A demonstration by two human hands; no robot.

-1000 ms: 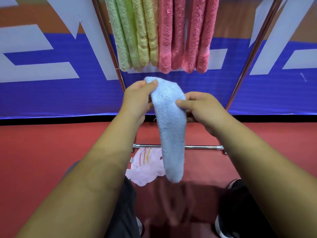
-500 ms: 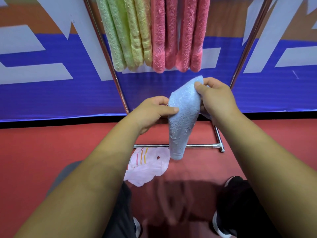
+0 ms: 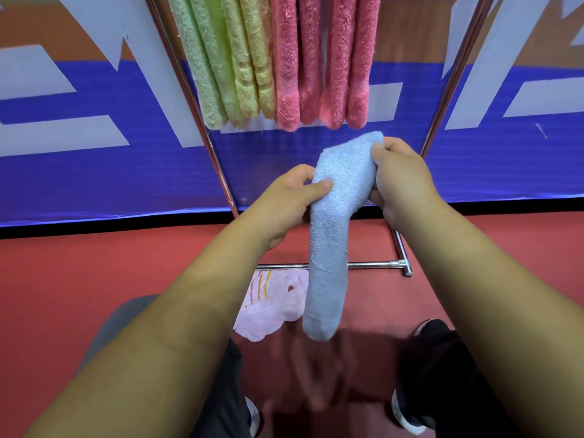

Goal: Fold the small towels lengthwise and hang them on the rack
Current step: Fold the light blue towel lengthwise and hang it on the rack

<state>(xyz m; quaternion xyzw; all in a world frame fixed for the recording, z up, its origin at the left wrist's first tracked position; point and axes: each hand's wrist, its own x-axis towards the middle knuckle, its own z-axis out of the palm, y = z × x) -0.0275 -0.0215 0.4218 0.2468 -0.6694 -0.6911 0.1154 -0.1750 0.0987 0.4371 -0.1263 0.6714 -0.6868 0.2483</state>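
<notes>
Since 0.5 s ago, blue towel hangs longer & straighter; its low end now drops past the rack's bottom bar, down to approx level w/ the pink cloth on the floor. Right hand at 1 o'clock of frame centre, thumb & fingers clamped on the towel's top corner. Left hand at 11 o'clock, lower than the right, thumb pressed on the towel's front near its upper left edge, fingers curled behind, pinching it. Towel folded narrow, bends at the grip then falls vertical betw. both forearms. Rack uprights slant at 11 & 1 o'clock. Green towels & red-pink towels hang at 12 o'clock, side by side, above the hands, not touching the blue one. Black shoes at 5 o'clock.
</notes>
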